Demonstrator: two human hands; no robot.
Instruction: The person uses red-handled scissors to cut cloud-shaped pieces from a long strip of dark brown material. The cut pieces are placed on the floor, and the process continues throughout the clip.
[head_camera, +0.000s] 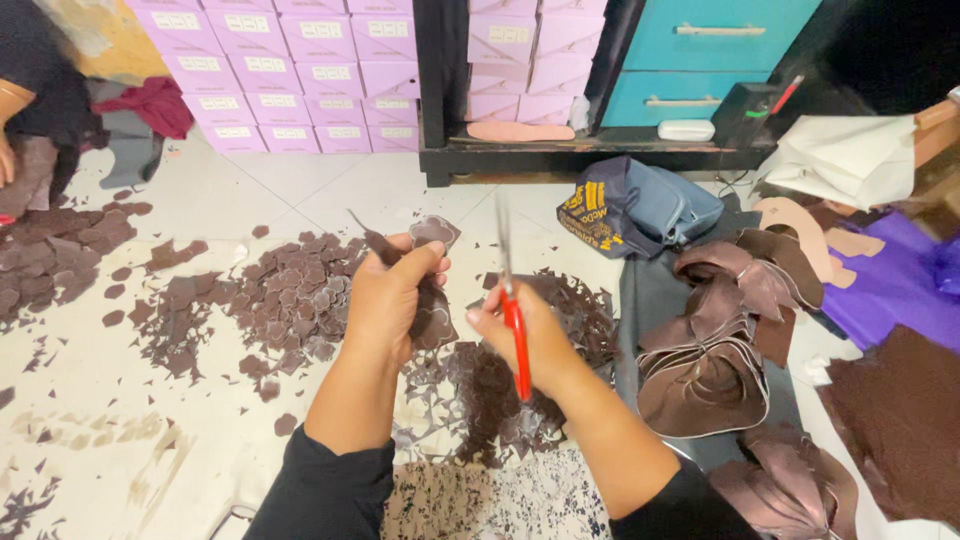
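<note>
The pale tiled floor (120, 400) spreads under me, and most of what lies on it is brown leather. Behind it, stacked lilac boxes (300, 70) line the wall beside a dark shelf unit (590, 155) with teal drawers (710, 50). To my right a heap of large brown leather pieces (720, 340) sits on a dark cloth, and these look uncut, so I judge a good share of the cutting is left. Ahead and to the left, a wide scatter of small cut shapes (290, 295) covers the floor, with dark offcuts (500, 390) piled just below my hands; that is plainly a lot already done. A dark bag (640, 205) lies near the shelf. My left hand (385, 300) has a closed grip on a brown leather piece (432, 235), pinched between thumb and fingers and held up above the offcuts. My right hand (530, 335) is wrapped tight around the red handles of the scissors (512, 300), blades pointing up and away, just beside the piece but not touching it.
</note>
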